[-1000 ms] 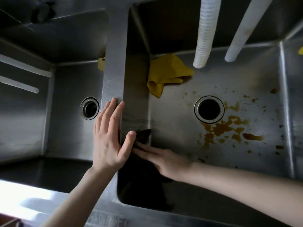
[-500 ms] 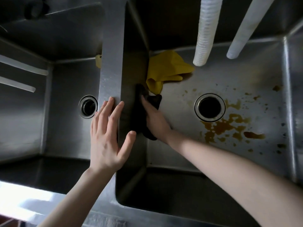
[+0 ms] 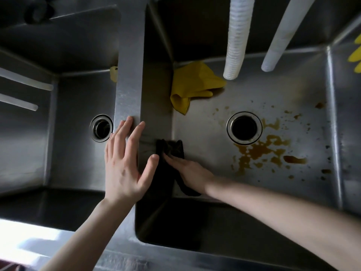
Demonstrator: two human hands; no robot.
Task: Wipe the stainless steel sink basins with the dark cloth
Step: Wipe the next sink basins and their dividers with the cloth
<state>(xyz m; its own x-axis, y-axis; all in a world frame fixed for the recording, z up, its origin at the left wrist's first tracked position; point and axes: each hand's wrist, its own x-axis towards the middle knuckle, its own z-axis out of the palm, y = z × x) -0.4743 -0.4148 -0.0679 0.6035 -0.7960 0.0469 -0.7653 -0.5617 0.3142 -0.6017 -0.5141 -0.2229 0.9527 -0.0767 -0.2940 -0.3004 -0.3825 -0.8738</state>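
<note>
Just under flat right hand [image 3: 191, 175]: dark cloth [image 3: 172, 149] on basin wall [image 3: 156, 106]; left hand [image 3: 125, 167] flat on divider [image 3: 129, 75].

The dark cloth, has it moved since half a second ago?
Yes: the dark cloth slid back toward the person, away from the yellow glove.
</note>
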